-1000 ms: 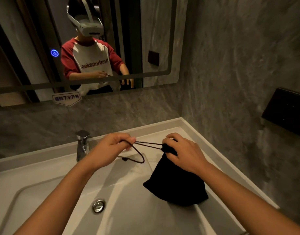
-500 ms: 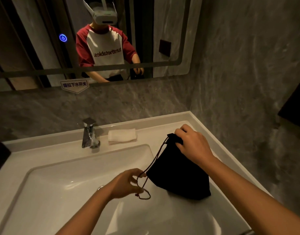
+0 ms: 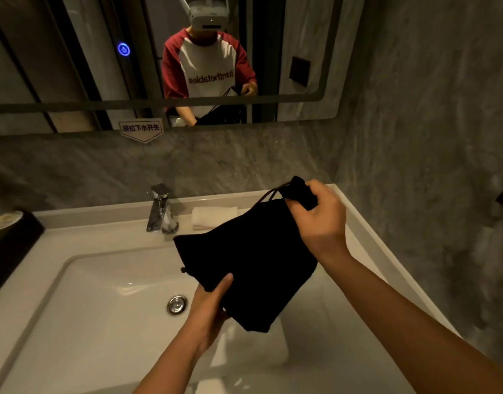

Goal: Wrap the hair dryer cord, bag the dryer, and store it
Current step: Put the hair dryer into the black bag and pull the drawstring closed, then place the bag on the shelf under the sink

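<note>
While the black bag (image 3: 250,268) hangs above the sink (image 3: 82,282), keep both grips as shown. Right hand (image 3: 320,220): fingers closed around the gathered neck, drawstring (image 3: 268,196) trailing out beside them. Left hand (image 3: 209,307): thumb laid on the front of the lower corner, remaining fingers hidden behind the cloth, apparently pinching it.

Hair dryer not visible; judged to be inside, since the cloth bulges and hangs full. Cord likewise out of sight.

Step in hand, by judgement: closing complete, carrying to storage next.

To do well:
- Support the weight from beneath with the left hand; avoid hanging the load from the drawstring alone.
- Hold the neck shut firmly so nothing slides out.
- Keep the bag level and clear of the tap (image 3: 161,209) and basin, in case of wet surfaces.
- Gather the loose drawstring end into the right hand before moving, to prevent snagging.
- Avoid brushing the folded towel (image 3: 213,216) behind.

Storage place not identifiable from this view.
</note>
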